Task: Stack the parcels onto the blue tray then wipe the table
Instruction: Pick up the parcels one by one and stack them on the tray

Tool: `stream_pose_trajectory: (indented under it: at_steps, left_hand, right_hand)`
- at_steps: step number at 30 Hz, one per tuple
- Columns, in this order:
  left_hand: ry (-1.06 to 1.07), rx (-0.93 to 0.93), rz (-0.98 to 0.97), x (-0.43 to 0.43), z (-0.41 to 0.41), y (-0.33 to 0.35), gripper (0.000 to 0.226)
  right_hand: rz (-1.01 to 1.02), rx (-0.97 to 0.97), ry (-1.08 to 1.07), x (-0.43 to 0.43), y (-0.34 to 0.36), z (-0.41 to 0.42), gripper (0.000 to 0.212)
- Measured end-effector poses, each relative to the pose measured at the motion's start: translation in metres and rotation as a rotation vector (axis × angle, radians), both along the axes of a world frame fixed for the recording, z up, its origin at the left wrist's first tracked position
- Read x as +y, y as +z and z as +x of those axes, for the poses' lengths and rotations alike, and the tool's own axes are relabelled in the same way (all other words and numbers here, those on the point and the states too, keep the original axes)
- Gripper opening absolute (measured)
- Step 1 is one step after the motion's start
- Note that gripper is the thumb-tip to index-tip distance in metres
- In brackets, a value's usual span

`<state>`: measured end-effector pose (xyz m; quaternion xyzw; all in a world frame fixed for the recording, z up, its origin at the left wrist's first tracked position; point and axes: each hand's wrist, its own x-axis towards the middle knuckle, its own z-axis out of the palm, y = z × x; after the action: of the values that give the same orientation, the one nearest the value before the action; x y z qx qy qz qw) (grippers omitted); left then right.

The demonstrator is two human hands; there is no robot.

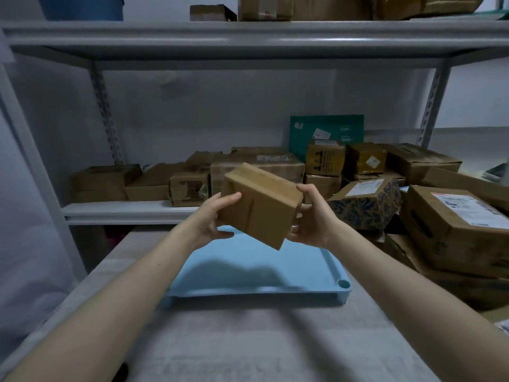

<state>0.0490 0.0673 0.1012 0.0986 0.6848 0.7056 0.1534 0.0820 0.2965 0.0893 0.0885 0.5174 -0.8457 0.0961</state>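
Note:
A plain brown cardboard parcel (260,205) hangs tilted in the air above the far end of the blue tray (248,274). My left hand (217,219) grips its left side and my right hand (311,219) grips its right side. The tray lies on the grey table (248,340) with nothing on its visible surface; the shadow of the parcel and my hands falls across it. More parcels (451,224) are heaped at the table's right side.
A grey metal shelf unit (124,210) stands behind the table, its lower board lined with several cardboard boxes (190,186) and a green envelope (327,130). A patterned box (369,202) leans in the right heap. More boxes sit on the top shelf (303,6).

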Motion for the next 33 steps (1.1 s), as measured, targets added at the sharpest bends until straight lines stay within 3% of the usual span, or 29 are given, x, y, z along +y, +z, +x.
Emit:
stream_pose_trajectory:
  at_steps: [2,6,10,13,16,22,25,27,29,33]
  left_hand:
    - [-0.025,-0.069,0.042,-0.004,0.000,-0.002,0.064]
    - [-0.076,-0.108,0.031,-0.003,0.004,-0.003,0.066]
    - [0.036,-0.046,0.182,0.004,0.004,-0.005,0.043]
    - [0.014,-0.005,0.244,0.004,0.002,-0.009,0.040]
    - [-0.026,0.000,0.119,0.003,0.002,-0.011,0.042]
    - [0.047,-0.234,0.121,0.004,0.001,-0.008,0.062]
    - [0.106,-0.268,0.190,0.004,0.002,-0.013,0.053]
    - [0.112,-0.271,0.263,0.002,0.001,-0.017,0.050]
    - [0.074,-0.302,0.346,-0.001,0.000,-0.022,0.054]
    - [-0.040,-0.341,0.386,-0.003,-0.004,-0.030,0.061]
  right_hand:
    - [0.062,0.083,-0.049,-0.002,-0.004,0.001,0.044]
    - [0.144,0.245,-0.058,-0.002,-0.010,0.000,0.067]
    - [0.292,0.252,0.128,0.008,-0.015,0.003,0.110]
    - [0.406,0.200,0.227,0.008,-0.021,0.011,0.106]
    - [0.441,0.267,0.082,0.005,-0.027,0.012,0.103]
    - [0.886,0.634,-0.079,0.009,-0.032,0.018,0.108]
    - [1.095,0.796,-0.114,0.003,-0.030,0.022,0.122]
    - [1.065,0.766,-0.080,0.002,-0.025,0.025,0.135]
    - [0.876,0.626,-0.036,0.004,-0.022,0.027,0.140]
    - [0.511,0.545,0.049,0.005,-0.021,0.031,0.104]
